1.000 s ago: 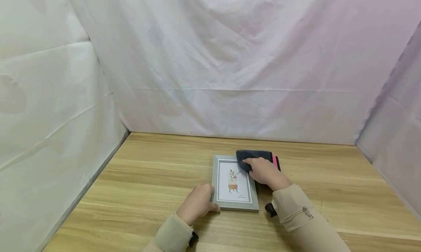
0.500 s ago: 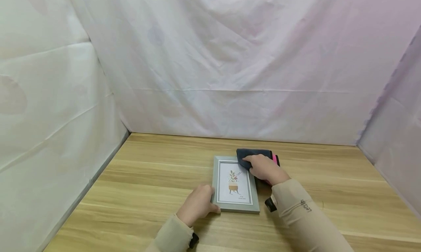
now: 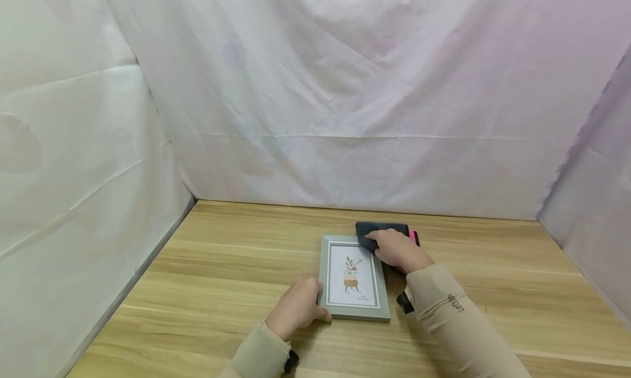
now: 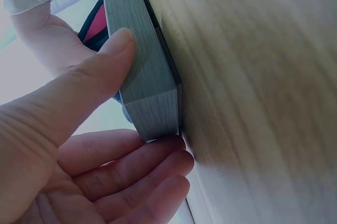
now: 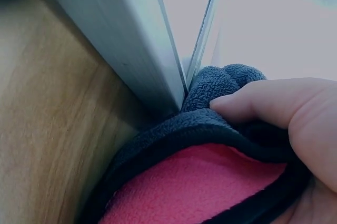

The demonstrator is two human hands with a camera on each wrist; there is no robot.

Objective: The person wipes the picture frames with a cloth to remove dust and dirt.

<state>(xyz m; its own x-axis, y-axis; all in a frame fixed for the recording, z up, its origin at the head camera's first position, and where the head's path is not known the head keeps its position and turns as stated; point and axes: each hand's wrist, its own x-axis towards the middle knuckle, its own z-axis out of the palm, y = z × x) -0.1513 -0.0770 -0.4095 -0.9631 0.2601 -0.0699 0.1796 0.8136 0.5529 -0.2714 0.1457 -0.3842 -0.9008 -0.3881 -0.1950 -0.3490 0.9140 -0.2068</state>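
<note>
A grey picture frame (image 3: pixel 352 279) lies face up on the table, showing a potted-plant print. My left hand (image 3: pixel 294 307) grips its near left corner. In the left wrist view the thumb (image 4: pixel 118 42) presses the near edge of the frame (image 4: pixel 150 77), and the fingers (image 4: pixel 163 148) curl against the adjoining side. My right hand (image 3: pixel 396 249) holds a folded dark blue cloth (image 3: pixel 382 227) with a pink inner side against the frame's far right corner. In the right wrist view the pink layer of the cloth (image 5: pixel 195 182) hangs below the thumb. The hand hides part of the cloth.
The wood-grain table (image 3: pixel 231 257) spreads to both sides of the frame. White curtains (image 3: pixel 315 93) enclose it at the back, left and right. A black band (image 3: pixel 291 361) shows at the left wrist, and another black band (image 3: pixel 405 302) at the right.
My right hand and the cloth have shifted slightly towards the far edge of the frame. The left hand keeps its grip on the corner.
</note>
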